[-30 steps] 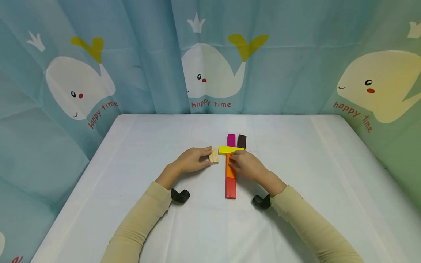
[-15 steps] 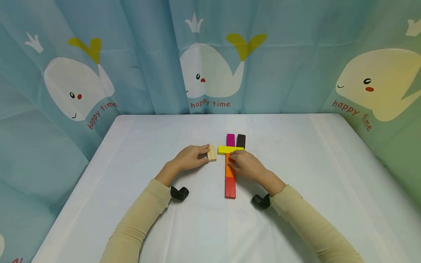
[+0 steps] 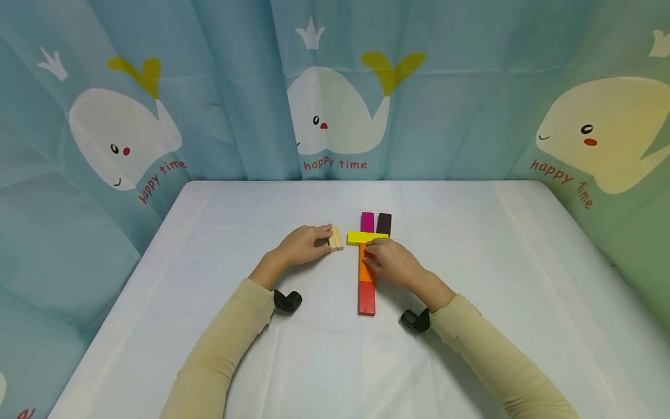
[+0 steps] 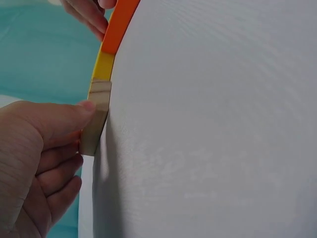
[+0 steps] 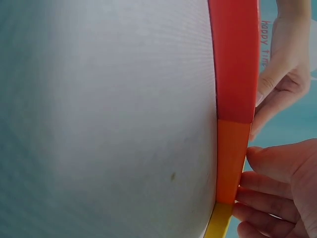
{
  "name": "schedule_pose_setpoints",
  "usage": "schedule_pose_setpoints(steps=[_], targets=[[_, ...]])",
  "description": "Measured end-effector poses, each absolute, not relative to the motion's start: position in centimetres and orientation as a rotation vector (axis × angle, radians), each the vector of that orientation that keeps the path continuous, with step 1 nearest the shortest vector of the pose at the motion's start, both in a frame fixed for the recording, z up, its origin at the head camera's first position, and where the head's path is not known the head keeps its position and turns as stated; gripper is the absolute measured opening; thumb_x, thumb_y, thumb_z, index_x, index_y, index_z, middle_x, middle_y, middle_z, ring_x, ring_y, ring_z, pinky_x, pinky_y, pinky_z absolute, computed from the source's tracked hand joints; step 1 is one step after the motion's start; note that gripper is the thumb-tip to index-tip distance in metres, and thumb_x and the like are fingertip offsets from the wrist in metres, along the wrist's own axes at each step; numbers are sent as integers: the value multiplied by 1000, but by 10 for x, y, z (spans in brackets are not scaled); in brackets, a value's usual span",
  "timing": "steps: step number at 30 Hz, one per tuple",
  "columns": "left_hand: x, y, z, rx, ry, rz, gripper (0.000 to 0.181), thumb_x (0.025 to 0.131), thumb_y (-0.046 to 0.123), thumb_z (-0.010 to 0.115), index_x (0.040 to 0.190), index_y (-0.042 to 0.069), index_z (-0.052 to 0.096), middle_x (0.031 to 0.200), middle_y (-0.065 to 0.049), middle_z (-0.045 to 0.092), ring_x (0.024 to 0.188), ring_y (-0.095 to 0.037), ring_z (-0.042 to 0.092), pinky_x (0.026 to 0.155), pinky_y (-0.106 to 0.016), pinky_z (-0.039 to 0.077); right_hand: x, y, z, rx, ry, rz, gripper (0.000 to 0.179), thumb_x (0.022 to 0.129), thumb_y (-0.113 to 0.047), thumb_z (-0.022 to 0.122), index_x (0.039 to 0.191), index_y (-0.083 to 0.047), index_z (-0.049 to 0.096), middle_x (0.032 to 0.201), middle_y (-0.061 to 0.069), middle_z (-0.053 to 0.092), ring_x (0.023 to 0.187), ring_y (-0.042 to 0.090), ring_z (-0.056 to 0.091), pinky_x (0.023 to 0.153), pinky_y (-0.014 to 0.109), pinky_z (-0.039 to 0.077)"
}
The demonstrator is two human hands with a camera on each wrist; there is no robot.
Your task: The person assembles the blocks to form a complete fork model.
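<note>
My left hand point(image 3: 305, 244) pinches a plain wooden block point(image 3: 336, 238) between thumb and fingers, low over the white cloth. In the head view this block is just left of a yellow block point(image 3: 361, 237) lying crosswise, with a small gap between. My right hand point(image 3: 392, 261) rests its fingertips on the orange block point(image 3: 366, 270), close to the yellow one; in the right wrist view its fingers point(image 5: 267, 206) lie fairly straight against the blocks. A red block point(image 3: 367, 298) continues the orange one towards me. Beyond the yellow block lie a magenta block point(image 3: 367, 222) and a dark brown block point(image 3: 384, 223).
A white cloth covers the table point(image 3: 471, 233). Behind and beside it hangs a blue-green curtain point(image 3: 460, 128) printed with whales. Black wrist devices point(image 3: 416, 321) sit at both sleeve cuffs, close to the cloth.
My left hand has moved the plain wooden block slightly away from me and to the left. My right hand and the coloured blocks have stayed in place.
</note>
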State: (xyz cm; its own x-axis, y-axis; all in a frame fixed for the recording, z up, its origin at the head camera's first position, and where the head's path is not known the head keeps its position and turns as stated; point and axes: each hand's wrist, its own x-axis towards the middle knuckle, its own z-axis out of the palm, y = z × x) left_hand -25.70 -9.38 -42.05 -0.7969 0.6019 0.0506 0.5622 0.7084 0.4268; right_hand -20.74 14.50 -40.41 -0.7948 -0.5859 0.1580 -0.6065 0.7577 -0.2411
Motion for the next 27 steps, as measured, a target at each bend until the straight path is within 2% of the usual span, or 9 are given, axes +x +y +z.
schedule_pose_setpoints(steps=[18,27], targets=[[-270,-85,-412,877,2817,592,48,89,27,61,131,6,49,138,-3,40,126,-18,39,103,-31,30,-209,145,-405,975,-2875,443,24,82,-13,69,99,4,67,93,12,65,83,24,59,80,37,50],[-276,-80,-409,858,2826,526,46,91,24,59,132,6,48,139,-4,39,124,-20,42,102,-32,32,-208,145,-405,973,-2879,446,23,83,-13,69,99,3,67,92,11,65,82,24,58,80,37,50]])
